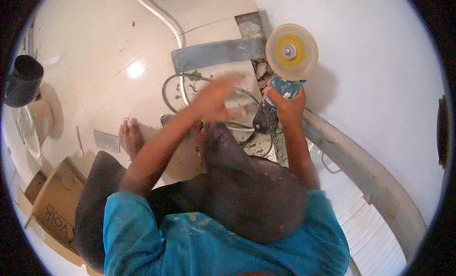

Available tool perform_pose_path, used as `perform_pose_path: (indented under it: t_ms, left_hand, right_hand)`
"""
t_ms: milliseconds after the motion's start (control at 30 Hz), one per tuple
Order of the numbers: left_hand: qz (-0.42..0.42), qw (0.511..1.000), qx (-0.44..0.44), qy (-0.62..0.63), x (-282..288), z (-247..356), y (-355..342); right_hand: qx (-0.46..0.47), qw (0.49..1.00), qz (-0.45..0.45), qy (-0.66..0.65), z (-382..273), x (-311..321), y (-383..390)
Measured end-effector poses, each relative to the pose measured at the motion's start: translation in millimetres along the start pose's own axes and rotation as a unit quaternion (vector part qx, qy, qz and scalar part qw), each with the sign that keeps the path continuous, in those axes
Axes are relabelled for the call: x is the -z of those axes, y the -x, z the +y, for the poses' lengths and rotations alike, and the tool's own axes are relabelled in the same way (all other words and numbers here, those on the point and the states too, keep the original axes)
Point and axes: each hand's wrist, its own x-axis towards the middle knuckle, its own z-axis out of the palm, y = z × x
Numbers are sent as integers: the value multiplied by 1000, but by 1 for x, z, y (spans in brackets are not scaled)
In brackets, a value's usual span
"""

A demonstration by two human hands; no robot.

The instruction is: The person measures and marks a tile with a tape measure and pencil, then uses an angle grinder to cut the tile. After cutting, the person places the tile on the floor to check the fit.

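Clasped in the right hand [292, 106], thumb laid across its near side, an angle grinder [284, 87] stands at two o'clock from the centre of view, beside a white wall [375, 53]. Near twelve o'clock, the left hand [212, 103] spreads its fingers, with nothing visibly held. Rigid and probably weighty for one hand, the tool should feel top-heavy toward its head; a pale, dusty coating on the dark body [264, 120] may make it slick. That body, at the disc's seven o'clock, looks the surest hold, with the second hand nearer the head. Broad and thin, the round disc [304, 55] is likely stiff but brittle under a sideways knock, and no place for fingers. Black cord [165, 89], looping out toward nine o'clock, appears supple and apt to snag.

Motion blurs the left hand, its fingertips hard to separate. Most of the right hand's fingers are hidden behind the grinder, as is any switch. Whether the disc is turning or touching the wall cannot be told. Smallest of all, the hub nut [288, 51] shows only faint detail.
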Motion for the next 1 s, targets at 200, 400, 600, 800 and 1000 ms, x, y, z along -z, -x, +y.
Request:
perform_pose_path:
  t_ms: [200,400,600,800,1000]
  left_hand:
    - [42,945,120,-301,20,-80,-79]
    - [-83,957,161,-226,29,-82,-97]
    - [20,962,36,-269,19,-88,-87]
    - [67,955,32,-288,6,-105,-93]
    - [82,969,27,-233,15,-112,-107]
  right_hand:
    - [-11,993,48,112,7,12,31]
    - [32,991,-9,129,6,36,45]
    - [-15,979,16,203,9,40,41]
    - [-62,987,-7,146,13,31,36]
    - [-22,982,24,185,6,18,28]
